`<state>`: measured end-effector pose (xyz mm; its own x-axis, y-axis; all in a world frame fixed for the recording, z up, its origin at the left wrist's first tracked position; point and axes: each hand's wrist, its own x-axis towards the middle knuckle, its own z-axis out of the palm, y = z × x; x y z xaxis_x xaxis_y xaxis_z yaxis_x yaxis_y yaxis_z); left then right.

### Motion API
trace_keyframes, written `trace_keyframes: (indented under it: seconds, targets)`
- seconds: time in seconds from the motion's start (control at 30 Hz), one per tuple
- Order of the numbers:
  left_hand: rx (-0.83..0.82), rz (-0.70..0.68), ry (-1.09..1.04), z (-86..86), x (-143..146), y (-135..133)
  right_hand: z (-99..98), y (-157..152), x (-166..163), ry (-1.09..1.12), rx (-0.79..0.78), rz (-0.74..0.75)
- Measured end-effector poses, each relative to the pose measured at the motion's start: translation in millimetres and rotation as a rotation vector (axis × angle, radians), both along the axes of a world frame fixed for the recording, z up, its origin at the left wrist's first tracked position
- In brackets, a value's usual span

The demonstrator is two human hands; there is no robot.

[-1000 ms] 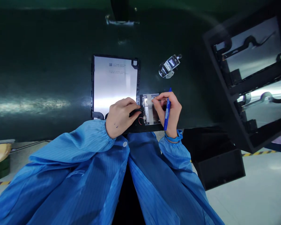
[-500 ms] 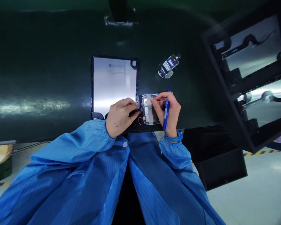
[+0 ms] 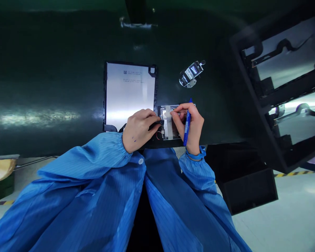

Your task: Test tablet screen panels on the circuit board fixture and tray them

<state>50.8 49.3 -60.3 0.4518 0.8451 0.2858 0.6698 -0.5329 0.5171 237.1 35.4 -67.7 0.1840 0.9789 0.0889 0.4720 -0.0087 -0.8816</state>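
A small circuit board (image 3: 169, 131) with a pale strip of tape across it lies at the table's front edge. At its left edge, my left hand (image 3: 139, 129) pinches the end of a black flat cable (image 3: 159, 123) between thumb and forefinger. My right hand (image 3: 191, 124) rests over the board's right part, closed around a blue marker pen (image 3: 187, 126) that slants across the palm. Its thumb and forefinger tips meet near the tape; whether they hold anything small is not visible. Left of the board lies a tablet screen panel (image 3: 130, 92), silver back up, partly covered by my left hand.
A chrome hand tally counter (image 3: 191, 74) stands behind the board. To the right, a black tray (image 3: 261, 122) holds more screen panels with black cables. Below it is a dark bin (image 3: 250, 192). A metal-footed stand (image 3: 138, 25) sits at the back of the green table (image 3: 55, 80).
The view has shifted slightly. My left hand has moved a little right, bringing the black cable end to the board's left edge. The right hand keeps its grip on the pen.
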Motion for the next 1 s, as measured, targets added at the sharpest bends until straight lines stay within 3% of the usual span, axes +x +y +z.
trace_keyframes:
  seconds: [1.0]
  targets:
    - [-0.038,0.020,0.020,-2.3,-1.9,-0.6,2.9,0.3,-1.1,0.002,0.006,0.006]
